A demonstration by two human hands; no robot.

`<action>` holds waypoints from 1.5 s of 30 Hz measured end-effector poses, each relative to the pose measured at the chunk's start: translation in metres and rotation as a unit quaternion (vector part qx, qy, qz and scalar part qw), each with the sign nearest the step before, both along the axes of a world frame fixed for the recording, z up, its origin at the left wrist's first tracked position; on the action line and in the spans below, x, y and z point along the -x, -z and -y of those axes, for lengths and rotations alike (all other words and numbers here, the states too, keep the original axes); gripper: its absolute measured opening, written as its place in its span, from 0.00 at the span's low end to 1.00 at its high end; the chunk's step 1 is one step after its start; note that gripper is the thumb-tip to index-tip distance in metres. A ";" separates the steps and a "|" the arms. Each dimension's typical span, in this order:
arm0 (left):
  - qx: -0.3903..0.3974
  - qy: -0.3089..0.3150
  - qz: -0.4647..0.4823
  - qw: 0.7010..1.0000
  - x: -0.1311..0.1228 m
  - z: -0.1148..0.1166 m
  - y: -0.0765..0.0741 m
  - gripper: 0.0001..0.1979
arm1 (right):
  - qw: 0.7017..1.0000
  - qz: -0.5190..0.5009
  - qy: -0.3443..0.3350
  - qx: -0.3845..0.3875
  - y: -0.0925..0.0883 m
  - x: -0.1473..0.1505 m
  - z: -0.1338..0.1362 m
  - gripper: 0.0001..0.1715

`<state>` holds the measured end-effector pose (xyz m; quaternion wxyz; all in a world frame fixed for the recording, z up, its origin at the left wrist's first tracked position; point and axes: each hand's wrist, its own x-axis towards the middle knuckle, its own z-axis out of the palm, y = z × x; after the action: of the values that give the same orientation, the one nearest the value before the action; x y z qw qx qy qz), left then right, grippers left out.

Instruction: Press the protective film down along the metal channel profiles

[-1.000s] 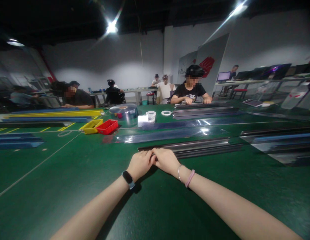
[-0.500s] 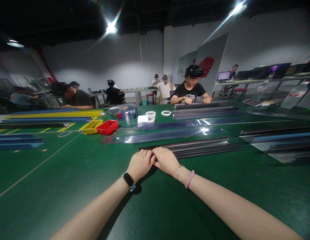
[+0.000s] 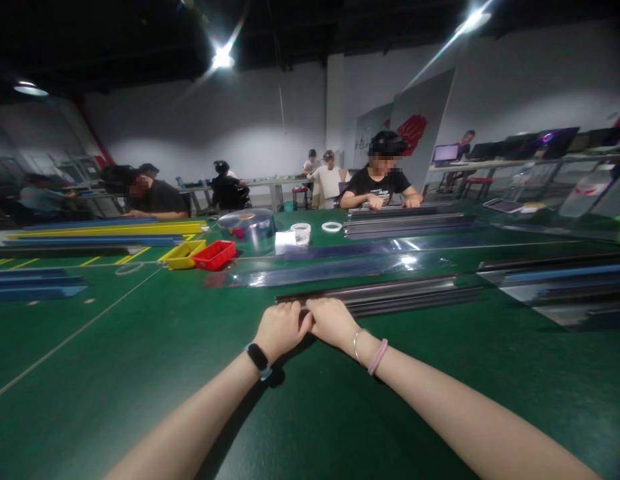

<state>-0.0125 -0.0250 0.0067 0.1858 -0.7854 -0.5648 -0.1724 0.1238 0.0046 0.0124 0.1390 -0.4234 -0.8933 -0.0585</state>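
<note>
Long dark profile strips [image 3: 410, 294] lie on the green table in front of me. At their left end my left hand [image 3: 283, 328] has its fingers curled over the nearest strip, a dark watch band on its wrist. Close beside it, thumbs nearly meeting, my right hand [image 3: 334, 325] grips the same strip; a bangle and a pink band circle that wrist. The fingertips of both hands are partly hidden behind the knuckles. Just beyond the strips lies a clear plastic film strip [image 3: 320, 271].
A red bin [image 3: 215, 256] and a yellow bin [image 3: 183, 255] stand left of centre, near a roll of clear film [image 3: 261, 233] and a white tape ring [image 3: 332, 227]. More profiles [image 3: 565, 293] lie right. Across the table a person [image 3: 380, 180] handles dark strips.
Both hands stay at the strip's left end. The fingers have shifted slightly, with the right hand's knuckles a little lower; the rest looks the same.
</note>
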 end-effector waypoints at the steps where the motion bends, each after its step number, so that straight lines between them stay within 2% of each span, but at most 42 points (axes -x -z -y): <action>1: -0.002 -0.001 -0.002 1.000 0.000 0.000 0.000 0.15 | 1.000 -0.001 0.002 -0.009 0.001 0.001 0.000 0.05; 5: -0.006 0.000 -0.006 1.000 0.000 -0.001 0.003 0.15 | 0.999 -0.006 0.010 -0.032 0.006 0.002 0.000 0.04; 9: -0.008 0.004 -0.006 1.000 0.002 -0.002 0.005 0.16 | 1.000 0.001 0.000 -0.024 0.005 0.001 -0.001 0.04; 15: -0.016 0.005 -0.002 1.000 0.001 -0.001 0.002 0.17 | 1.000 0.011 0.000 -0.011 -0.001 -0.005 -0.004 0.12; 20: -0.024 -0.009 0.003 1.000 0.003 -0.001 0.002 0.18 | 0.999 -0.002 0.023 -0.039 0.001 -0.006 0.000 0.13; 25: -0.041 -0.027 0.014 0.999 0.006 -0.001 0.003 0.20 | 0.999 -0.005 0.015 -0.035 0.001 -0.007 0.000 0.19; 32: -0.041 -0.019 0.002 0.999 0.005 -0.001 0.003 0.19 | 1.000 0.002 -0.005 -0.024 0.002 -0.009 -0.008 0.19; 38: -0.032 0.004 0.011 0.999 0.003 0.001 0.001 0.18 | 0.999 -0.014 -0.017 -0.035 0.002 -0.008 -0.003 0.17; 45: -0.026 0.004 0.011 1.000 0.004 0.000 0.001 0.18 | 0.999 -0.015 -0.032 -0.007 0.000 -0.009 -0.006 0.16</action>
<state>-0.0163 -0.0250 0.0053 0.1989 -0.7807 -0.5589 -0.1965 0.1326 0.0102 0.0121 0.1576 -0.3940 -0.9039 -0.0541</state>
